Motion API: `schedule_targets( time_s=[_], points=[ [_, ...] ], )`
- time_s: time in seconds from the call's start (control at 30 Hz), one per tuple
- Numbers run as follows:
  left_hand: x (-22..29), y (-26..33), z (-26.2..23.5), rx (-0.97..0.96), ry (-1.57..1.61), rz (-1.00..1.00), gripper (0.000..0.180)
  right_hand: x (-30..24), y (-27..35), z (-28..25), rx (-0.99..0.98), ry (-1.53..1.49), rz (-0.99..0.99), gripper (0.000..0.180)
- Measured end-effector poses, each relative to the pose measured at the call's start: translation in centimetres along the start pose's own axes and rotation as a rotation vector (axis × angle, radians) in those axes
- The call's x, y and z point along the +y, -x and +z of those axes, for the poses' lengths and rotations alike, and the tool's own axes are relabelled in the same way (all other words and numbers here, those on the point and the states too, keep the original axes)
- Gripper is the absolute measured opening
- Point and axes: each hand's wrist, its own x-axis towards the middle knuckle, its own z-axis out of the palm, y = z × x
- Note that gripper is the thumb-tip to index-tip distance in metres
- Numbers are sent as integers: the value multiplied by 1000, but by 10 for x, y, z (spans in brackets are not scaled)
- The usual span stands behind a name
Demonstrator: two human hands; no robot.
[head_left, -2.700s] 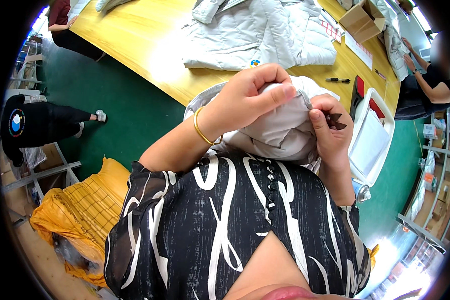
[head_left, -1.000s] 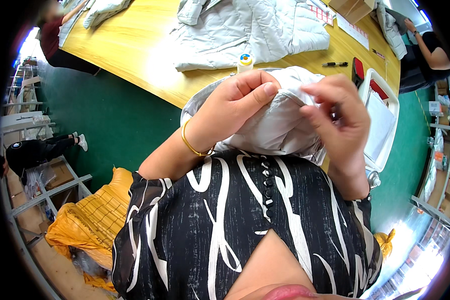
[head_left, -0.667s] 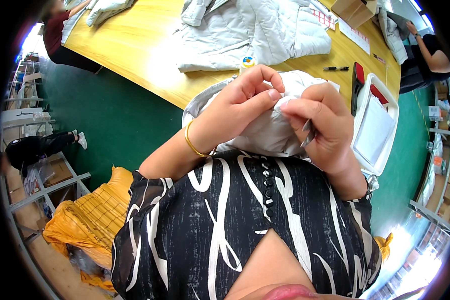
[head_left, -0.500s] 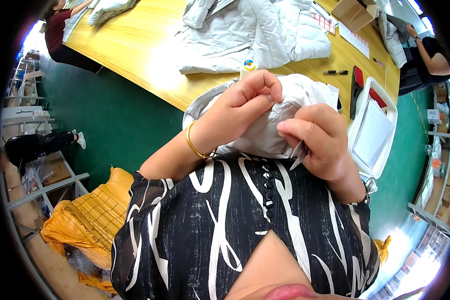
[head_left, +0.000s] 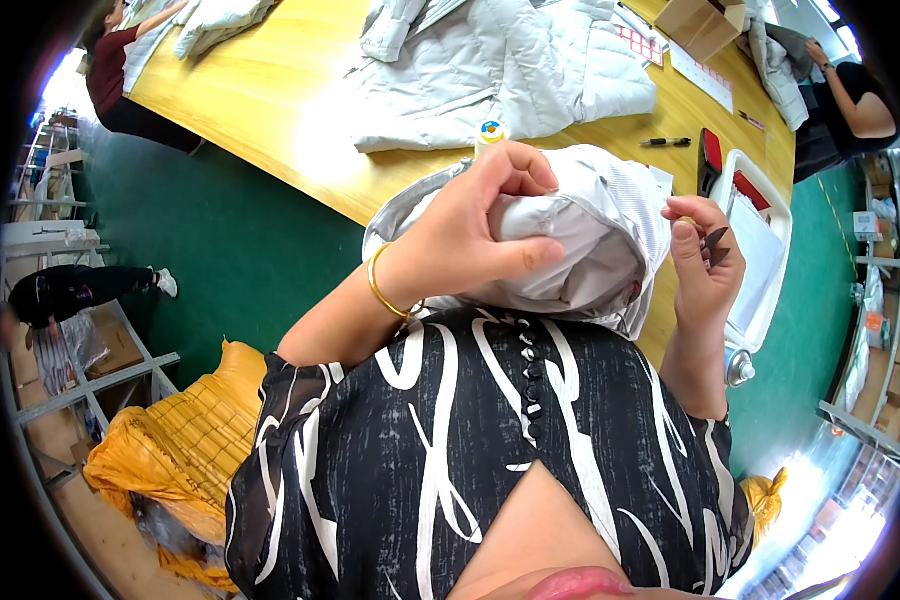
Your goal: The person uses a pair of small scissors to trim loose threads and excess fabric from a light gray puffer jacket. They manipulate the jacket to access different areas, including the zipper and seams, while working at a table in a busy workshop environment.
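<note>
A brown cardboard box (head_left: 705,22) sits open at the far end of the yellow wooden counter (head_left: 270,90). Just left of the box lies a white sheet of red-bordered labels (head_left: 642,42), and just below the box, a long white paper strip (head_left: 703,76).

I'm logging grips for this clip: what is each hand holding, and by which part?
The left hand grips the bunched white garment by a gathered fold. The right hand pinches a small dark tool near its base, tip pointing up.
</note>
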Motion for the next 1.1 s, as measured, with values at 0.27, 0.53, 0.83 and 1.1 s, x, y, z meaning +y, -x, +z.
schedule_targets(
  time_s=[0.27,0.53,0.83,1.1],
  points=[
    [-1,11,-5,217,748,-48,40,39,21,-47,173,-91,195,16],
    [75,76,-14,339,1034,508,23,50,22,-45,58,-127,230,16],
    [90,274,-38,1014,434,695,23,66,4,-22,62,-116,240,16],
    [137,356,-131,1279,80,630,23,56,4,67,18,-95,215,16]
  ],
)
